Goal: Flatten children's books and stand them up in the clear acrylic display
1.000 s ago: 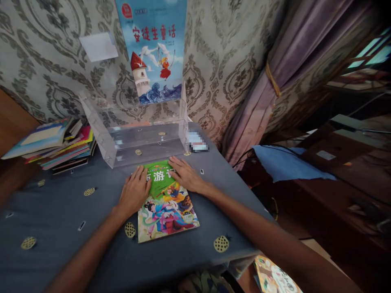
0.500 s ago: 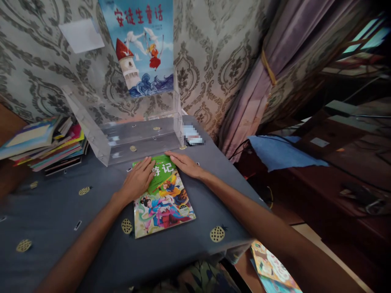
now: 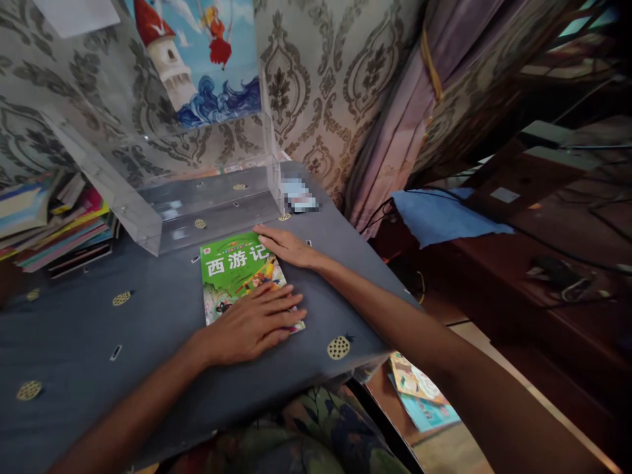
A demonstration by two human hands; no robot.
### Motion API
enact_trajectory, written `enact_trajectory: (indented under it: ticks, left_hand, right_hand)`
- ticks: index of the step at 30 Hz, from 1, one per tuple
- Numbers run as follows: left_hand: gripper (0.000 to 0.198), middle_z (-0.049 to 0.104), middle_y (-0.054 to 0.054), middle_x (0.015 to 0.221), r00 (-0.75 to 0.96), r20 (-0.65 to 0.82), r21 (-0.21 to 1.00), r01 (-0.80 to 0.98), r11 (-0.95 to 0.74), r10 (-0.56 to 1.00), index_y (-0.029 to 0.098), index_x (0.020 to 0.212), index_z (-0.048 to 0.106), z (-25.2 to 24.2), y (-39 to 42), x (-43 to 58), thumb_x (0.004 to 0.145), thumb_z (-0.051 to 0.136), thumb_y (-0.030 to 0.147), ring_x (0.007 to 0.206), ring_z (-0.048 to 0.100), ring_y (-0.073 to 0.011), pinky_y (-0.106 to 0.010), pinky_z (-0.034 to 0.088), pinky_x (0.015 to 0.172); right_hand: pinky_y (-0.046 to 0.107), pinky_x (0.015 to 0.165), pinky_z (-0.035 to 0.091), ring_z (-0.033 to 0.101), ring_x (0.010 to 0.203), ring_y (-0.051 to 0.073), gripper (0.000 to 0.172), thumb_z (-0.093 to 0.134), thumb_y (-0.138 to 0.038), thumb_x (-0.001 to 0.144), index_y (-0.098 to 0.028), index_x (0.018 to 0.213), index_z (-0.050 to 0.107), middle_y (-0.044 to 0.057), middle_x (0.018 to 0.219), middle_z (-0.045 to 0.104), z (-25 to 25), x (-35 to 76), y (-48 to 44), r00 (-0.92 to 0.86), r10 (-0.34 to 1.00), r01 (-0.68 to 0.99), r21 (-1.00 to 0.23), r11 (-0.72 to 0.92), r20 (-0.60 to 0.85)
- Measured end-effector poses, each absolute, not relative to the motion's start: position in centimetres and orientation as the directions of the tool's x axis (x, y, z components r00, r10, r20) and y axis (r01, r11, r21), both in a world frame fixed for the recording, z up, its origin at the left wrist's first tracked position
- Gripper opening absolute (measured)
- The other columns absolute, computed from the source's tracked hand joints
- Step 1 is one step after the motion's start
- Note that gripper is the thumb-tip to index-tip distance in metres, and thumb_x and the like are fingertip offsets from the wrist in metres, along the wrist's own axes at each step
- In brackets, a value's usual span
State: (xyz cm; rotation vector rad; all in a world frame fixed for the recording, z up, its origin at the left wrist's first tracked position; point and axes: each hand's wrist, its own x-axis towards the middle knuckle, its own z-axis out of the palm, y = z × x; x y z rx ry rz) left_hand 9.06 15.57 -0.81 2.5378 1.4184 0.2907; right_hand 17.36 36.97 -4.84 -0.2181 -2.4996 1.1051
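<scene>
西游记 now readable on the green book (image 3: 230,270), left hand (image 3: 255,324) slid lower, flat, fingers spread, right hand (image 3: 287,247) unclenched at top-right corner

Grey-clothed tbl (image 3: 158,296) holds green bk (image 3: 231,275), clear rack (image 3: 227,222) & bk stack (image 3: 66,234).

And there's your book (image 3: 232,264), closed and flat on the worktop (image 3: 158,309), front cover up, title end pointing away from you! You've got bright green across the top, big white characters on it, a yellow-clad figure below, and the lower cover mostly hidden, just one near corner peeking out.
</scene>
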Motion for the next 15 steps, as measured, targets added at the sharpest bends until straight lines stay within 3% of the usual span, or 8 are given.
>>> enact_trajectory:
  ticks: [4, 15]
  left_hand:
    - [0.044, 0.045, -0.002, 0.156, 0.549, 0.099, 0.265, 0.79, -0.553, 0.83, 0.025, 0.148, 0.044, -0.8, 14.8, 10.0, 0.105, 0.038, 0.029, 0.151, 0.026, -0.0196, -0.048, 0.023, 0.124]
    - [0.039, 0.059, -0.007, 0.144, 0.558, 0.217, 0.125, 0.798, -0.59, 0.801, 0.023, 0.138, 0.054, -1.3, 14.4, 10.5, 0.1, 0.045, 0.019, 0.14, 0.047, -0.0234, -0.049, 0.032, 0.12]
  right_hand:
    - [0.051, 0.121, 0.028, 0.033, 0.148, 0.025, 0.057, 0.036, -0.054, 0.102, -0.02, 0.146, 0.049, 0.01, 0.154, 0.046, -5.0, 17.4, 36.6, -0.922, 0.265, 0.007, -0.669, 0.744, 0.284]
    - [0.056, 0.121, 0.022, 0.022, 0.152, 0.028, 0.061, 0.043, -0.05, 0.1, -0.015, 0.151, 0.042, 0.016, 0.161, 0.032, -4.8, 18.3, 34.3, -0.931, 0.273, 0.108, -0.53, 0.841, 0.243]
